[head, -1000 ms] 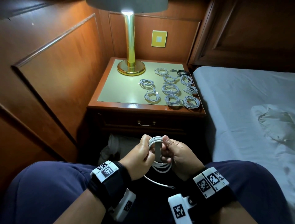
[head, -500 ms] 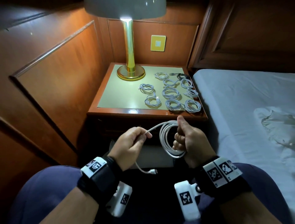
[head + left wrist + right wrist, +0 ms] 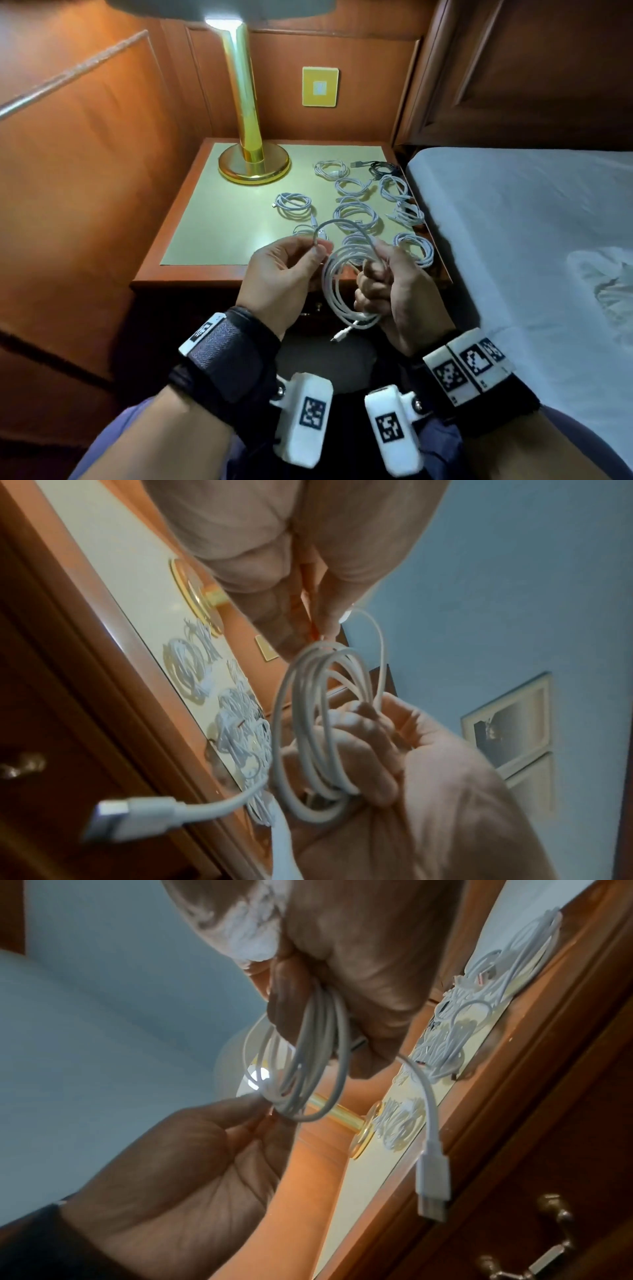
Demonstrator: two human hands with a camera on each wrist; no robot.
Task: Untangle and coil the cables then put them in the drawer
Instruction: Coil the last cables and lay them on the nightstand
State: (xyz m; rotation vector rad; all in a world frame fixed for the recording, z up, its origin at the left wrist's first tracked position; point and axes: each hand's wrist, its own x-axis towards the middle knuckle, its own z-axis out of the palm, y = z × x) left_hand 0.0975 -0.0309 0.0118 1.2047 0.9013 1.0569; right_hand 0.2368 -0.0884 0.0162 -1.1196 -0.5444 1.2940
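Worktop (image 3: 212,219) ahead; finished coils (image 3: 356,214) lie on its far right, beside the bed (image 3: 513,222). White cable (image 3: 337,287) in my lap space, near edge. Right hand (image 3: 394,284) fingers are curled round the gathered loops. Left hand (image 3: 284,270) fingers pinch the free tail just left of the loops. To do this well, I judge: lay the tail on at matching loop size, keep tension light. USB plug (image 3: 131,819) dangles below.

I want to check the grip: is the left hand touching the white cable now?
Touching. In the head view, the left hand pinches the white cable near its free end between thumb and fingertips.
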